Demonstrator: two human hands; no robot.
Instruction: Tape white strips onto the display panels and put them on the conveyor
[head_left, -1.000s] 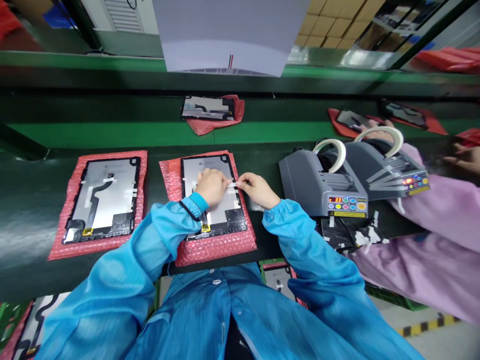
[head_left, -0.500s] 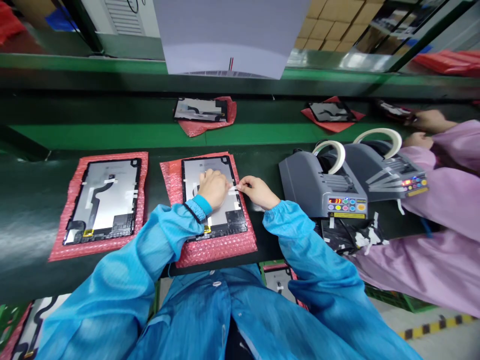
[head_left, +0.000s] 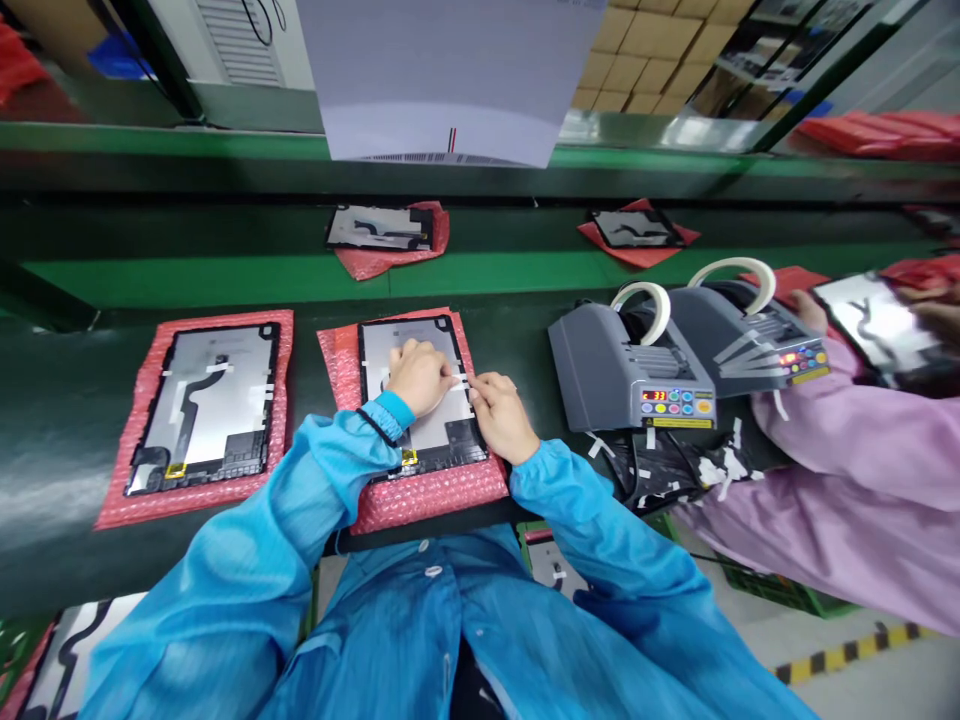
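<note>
A tablet screen panel (head_left: 446, 405) with a silver-grey back and black edges lies on pink bubble wrap (head_left: 431, 505) in front of me. My left hand (head_left: 421, 378) rests over its middle, fingers curled and pinched at a short strip of white tape (head_left: 460, 381) near the right edge. At the strip's outer end is my right hand (head_left: 504, 415), its thumb and index finger closed on it against the panel's edge. My left hand covers part of the panel. Another such panel (head_left: 214, 400) lies to the left on its own bubble wrap.
Two grey tape dispensers (head_left: 634, 370) with white tape rolls stand to the right. Black material with tape scraps (head_left: 682, 470) lies before them. Farther back are two more panels (head_left: 382, 228) on pink wrap. At far right, a co-worker's purple sleeve (head_left: 847, 480) reaches toward another panel.
My right hand has moved down and inward onto the panel's right edge, its wrist lower. My left hand stays over the panel. The co-worker's hands have brought a panel nearer.
</note>
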